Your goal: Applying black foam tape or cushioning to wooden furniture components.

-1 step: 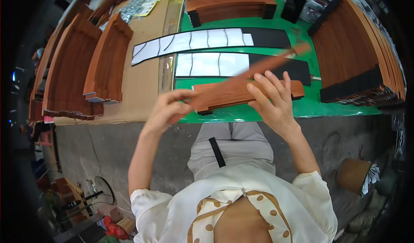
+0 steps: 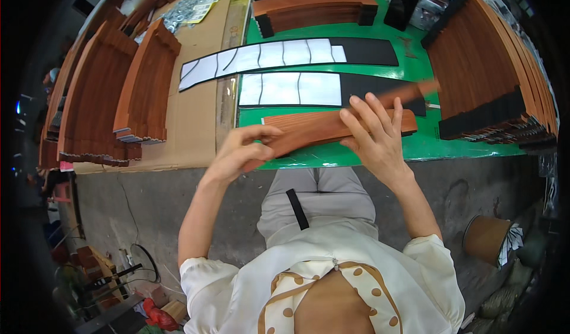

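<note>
Item: black strip (image 2: 298, 209), lower centre, lying on the trousers.

Item: left hand (image 2: 240, 151), at centre; thumb and fingers pinched the near end of a red-brown wooden strip (image 2: 294, 140).

Item: right hand (image 2: 380, 144), right of centre; fingers extended and spread across the wooden strip. Contact could not be told through the blur. The end pinch probably left its length free to swing, the other hand guiding it.

Item: wooden plank (image 2: 408, 120), beneath the wooden strip, along the front of the green-covered bench (image 2: 469, 151), presumably there for easy reach.

Items: two black panels with white, glossy faces, the lower (image 2: 291, 89) and the upper (image 2: 279, 56), behind the plank, laid flat and lengthwise, likely to keep the faces uppermost.

Items: curved board stacks at right (image 2: 475, 61), left (image 2: 98, 91) and upper centre (image 2: 314, 10); the matching boards were set close together, apparently to save room and leave the middle for handling.

Item: heap of small metal pieces (image 2: 183, 15), upper left.
</note>
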`<state>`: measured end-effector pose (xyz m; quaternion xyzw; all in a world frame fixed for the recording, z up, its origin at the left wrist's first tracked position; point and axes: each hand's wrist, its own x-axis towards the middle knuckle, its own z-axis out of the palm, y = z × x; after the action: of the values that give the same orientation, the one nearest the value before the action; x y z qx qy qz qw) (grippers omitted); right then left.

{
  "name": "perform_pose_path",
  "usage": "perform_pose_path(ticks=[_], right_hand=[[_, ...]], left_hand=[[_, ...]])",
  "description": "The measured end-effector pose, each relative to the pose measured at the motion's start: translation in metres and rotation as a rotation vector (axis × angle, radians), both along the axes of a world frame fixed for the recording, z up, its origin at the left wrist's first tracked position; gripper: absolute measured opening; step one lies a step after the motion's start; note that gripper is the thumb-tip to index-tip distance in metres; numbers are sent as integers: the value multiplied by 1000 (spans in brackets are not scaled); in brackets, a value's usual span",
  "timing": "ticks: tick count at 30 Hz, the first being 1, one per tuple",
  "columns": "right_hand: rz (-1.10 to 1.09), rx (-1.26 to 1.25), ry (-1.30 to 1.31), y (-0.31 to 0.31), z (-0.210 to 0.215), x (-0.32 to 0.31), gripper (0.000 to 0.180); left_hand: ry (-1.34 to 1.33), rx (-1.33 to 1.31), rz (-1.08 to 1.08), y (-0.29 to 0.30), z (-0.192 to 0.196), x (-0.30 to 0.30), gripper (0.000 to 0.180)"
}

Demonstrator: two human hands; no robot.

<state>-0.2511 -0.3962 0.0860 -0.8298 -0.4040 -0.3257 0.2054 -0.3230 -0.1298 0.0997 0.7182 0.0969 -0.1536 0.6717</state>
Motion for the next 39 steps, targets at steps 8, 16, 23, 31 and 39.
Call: perform_pose_path(ticks=[8, 16, 23, 31, 39], right_hand=[[119, -120, 246, -36, -39, 30, 38], [115, -190, 355, -33, -44, 47, 38], [198, -188, 580, -36, -1, 58, 67], [41, -411, 423, 6, -51, 218, 13], [4, -626, 248, 32, -101, 284, 7]], left_hand=[[105, 212, -256, -27, -7, 47, 44], [-135, 553, -204, -29, -13, 39, 34], [-370, 52, -207, 10, -21, 53, 68], [-720, 768, -391, 13, -82, 175, 31], [-674, 990, -480, -2, -119, 205, 40]])
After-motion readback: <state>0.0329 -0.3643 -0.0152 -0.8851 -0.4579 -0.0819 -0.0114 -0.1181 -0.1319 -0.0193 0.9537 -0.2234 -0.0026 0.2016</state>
